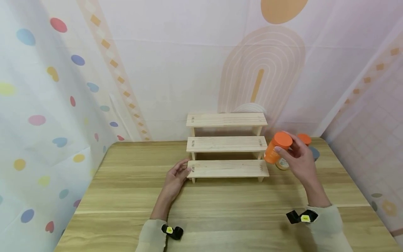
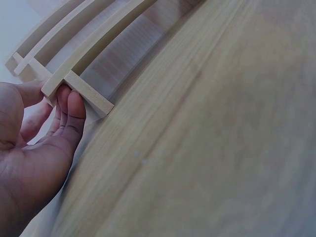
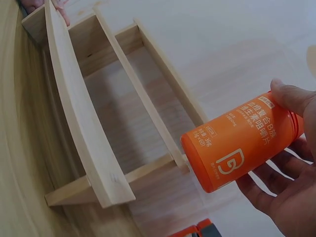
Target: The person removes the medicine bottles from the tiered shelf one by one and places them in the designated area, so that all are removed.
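Observation:
A three-tier wooden step shelf (image 1: 227,169) stands on the table against the back curtain. My left hand (image 1: 174,177) grips the left end of its lowest board; in the left wrist view the thumb is at the board's end and the curled fingertips (image 2: 75,104) are tucked beneath. Just off the shelf's right side, my right hand (image 1: 303,163) holds an orange vitamin tablet bottle (image 3: 237,143) with an orange lid (image 1: 283,139). The bottle is raised and tilted, its base toward the shelf and its printed label facing the right wrist camera.
Behind my right hand stand more containers, partly hidden: one with an orange lid (image 1: 304,138), one with a blue-grey top (image 1: 314,153), and a jar with a pale label (image 1: 283,164). Patterned curtains (image 1: 170,70) enclose the wood-grain table (image 1: 220,217) at the back and sides.

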`<state>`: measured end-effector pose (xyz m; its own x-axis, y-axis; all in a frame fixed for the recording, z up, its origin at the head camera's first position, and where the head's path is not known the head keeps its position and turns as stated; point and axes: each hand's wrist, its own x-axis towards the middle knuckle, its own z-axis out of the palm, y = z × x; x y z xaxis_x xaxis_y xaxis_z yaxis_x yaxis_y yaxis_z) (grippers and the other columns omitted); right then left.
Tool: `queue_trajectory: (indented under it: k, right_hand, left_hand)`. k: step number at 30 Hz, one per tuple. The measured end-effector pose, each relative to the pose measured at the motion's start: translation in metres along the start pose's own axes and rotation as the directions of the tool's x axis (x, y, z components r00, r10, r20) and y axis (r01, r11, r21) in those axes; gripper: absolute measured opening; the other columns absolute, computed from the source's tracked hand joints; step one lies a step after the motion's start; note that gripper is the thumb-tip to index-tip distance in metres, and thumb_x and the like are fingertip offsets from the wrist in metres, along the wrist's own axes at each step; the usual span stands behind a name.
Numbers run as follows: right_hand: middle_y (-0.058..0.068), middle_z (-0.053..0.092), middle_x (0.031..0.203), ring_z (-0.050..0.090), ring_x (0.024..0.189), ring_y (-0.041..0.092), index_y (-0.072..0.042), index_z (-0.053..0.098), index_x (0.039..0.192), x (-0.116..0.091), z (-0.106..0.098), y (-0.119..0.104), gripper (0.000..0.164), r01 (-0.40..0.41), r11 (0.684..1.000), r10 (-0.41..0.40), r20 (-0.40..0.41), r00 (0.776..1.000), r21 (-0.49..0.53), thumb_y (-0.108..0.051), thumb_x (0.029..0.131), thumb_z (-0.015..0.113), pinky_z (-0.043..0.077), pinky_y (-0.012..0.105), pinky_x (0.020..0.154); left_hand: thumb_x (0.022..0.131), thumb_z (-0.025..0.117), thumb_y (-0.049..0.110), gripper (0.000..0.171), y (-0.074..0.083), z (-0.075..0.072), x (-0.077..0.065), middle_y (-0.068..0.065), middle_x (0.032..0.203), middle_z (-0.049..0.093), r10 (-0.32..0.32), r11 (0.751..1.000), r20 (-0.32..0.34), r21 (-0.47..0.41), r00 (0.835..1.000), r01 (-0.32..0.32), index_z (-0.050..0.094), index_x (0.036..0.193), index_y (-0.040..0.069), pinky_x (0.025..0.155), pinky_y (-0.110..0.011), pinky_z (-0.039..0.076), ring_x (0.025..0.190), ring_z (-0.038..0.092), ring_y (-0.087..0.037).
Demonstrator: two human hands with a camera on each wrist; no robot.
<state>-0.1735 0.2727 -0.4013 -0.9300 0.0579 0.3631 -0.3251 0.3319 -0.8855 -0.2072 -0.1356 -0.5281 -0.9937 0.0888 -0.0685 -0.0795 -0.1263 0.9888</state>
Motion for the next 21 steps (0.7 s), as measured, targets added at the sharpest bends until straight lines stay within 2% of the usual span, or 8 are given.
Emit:
queue_trajectory:
  k: [5,12,15,21]
  right_hand:
    - [-0.020,0.061,0.129,0.059,0.118,-0.005,-0.007,0.049,0.151,-0.006,-0.008,0.007,0.059,0.015,1.000,-0.015,-0.010,1.000,0.022,-0.005,0.097,0.070,0.048,0.007,0.096]
    - [-0.022,0.060,0.127,0.061,0.113,-0.005,-0.003,0.051,0.149,-0.016,-0.020,0.018,0.057,0.024,0.999,-0.025,-0.039,0.999,-0.027,-0.001,0.095,0.070,0.048,0.006,0.093]
    - [-0.021,0.058,0.130,0.059,0.115,-0.006,-0.005,0.051,0.149,-0.022,-0.025,0.022,0.057,-0.005,0.999,0.003,-0.040,0.999,-0.039,-0.002,0.095,0.071,0.048,0.006,0.092]
    - [-0.026,0.054,0.127,0.054,0.113,-0.012,-0.013,0.049,0.152,-0.038,-0.036,0.031,0.059,-0.093,0.987,0.087,-0.048,0.995,-0.132,-0.014,0.098,0.071,0.045,0.002,0.090]
  left_hand:
    - [0.102,0.062,0.006,0.045,0.000,0.000,0.000,-0.004,0.113,0.060,-0.006,1.000,0.004,-0.019,1.000,0.006,0.054,0.145,0.009,0.081,-0.020,0.056,0.098,0.063,-0.011]
    - [0.102,0.062,0.004,0.044,0.000,0.001,-0.001,-0.005,0.113,0.060,-0.008,0.999,0.000,-0.038,1.000,0.008,0.055,0.145,0.008,0.081,-0.021,0.057,0.098,0.064,-0.012]
    - [0.102,0.062,0.005,0.045,0.000,0.002,-0.001,-0.005,0.113,0.060,-0.013,1.000,0.003,-0.027,1.000,0.013,0.054,0.146,0.007,0.081,-0.020,0.057,0.098,0.064,-0.012]
    - [0.102,0.062,0.006,0.047,0.001,0.003,0.001,-0.005,0.113,0.060,-0.018,1.000,0.014,-0.008,1.000,0.018,0.051,0.148,0.007,0.082,-0.019,0.055,0.099,0.064,-0.011]
